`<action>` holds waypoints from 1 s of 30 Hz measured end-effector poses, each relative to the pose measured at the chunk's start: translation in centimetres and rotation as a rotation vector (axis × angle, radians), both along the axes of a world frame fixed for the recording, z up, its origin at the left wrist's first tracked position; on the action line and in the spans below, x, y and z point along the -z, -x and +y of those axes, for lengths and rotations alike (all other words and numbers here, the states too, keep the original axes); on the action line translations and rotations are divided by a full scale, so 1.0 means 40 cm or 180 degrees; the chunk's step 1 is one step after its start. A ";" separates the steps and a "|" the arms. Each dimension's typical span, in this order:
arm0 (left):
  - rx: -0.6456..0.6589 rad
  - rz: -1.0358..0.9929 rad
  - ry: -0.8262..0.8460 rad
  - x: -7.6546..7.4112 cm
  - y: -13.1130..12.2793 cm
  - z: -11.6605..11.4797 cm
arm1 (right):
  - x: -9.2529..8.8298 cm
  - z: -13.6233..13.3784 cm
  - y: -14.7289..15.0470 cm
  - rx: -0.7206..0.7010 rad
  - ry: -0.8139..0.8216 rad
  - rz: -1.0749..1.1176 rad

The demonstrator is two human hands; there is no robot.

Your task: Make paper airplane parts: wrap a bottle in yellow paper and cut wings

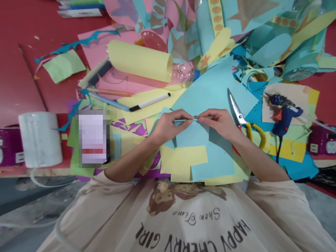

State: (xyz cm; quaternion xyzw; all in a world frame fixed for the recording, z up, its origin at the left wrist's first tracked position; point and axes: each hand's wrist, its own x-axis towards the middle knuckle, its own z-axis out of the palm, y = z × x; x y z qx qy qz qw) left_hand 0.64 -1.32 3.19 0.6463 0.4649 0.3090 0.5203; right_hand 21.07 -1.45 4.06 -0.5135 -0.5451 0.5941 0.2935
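Between my two hands runs a thin light-blue paper strip [181, 120], seen nearly edge-on; whether it is folded or rolled I cannot tell. My left hand [172, 124] pinches it near the middle with thumb and fingertips. Close beside, my right hand [216, 120] pinches its other part, fingertips almost touching those of the left. Under the hands lie light-blue paper [220, 154] and a yellow paper piece [183, 159]. Scissors with yellow handles [240, 117] rest just right of my right hand, blades partly open. A black-and-white marker [151, 102] lies beyond my left hand.
A blue glue gun [285, 120] lies at right on pale paper. A yellow-wrapped plastic bottle [140, 61] lies behind the marker. Paper-covered bottles and cut-outs [244, 21] crowd the back. At left are a blurred-out phone [91, 138] and a white power strip [40, 140].
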 end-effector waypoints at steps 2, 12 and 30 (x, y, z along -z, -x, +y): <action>-0.0005 -0.0063 0.0059 0.000 -0.001 0.001 | -0.001 0.000 0.001 0.0028 -0.0090 -0.0016; -0.0038 -0.0187 0.0330 -0.006 -0.001 0.005 | -0.002 -0.003 0.003 0.0068 -0.0345 -0.0045; -0.0193 -0.0050 0.0214 0.003 -0.004 0.007 | 0.006 -0.004 0.001 0.0036 -0.0465 -0.0029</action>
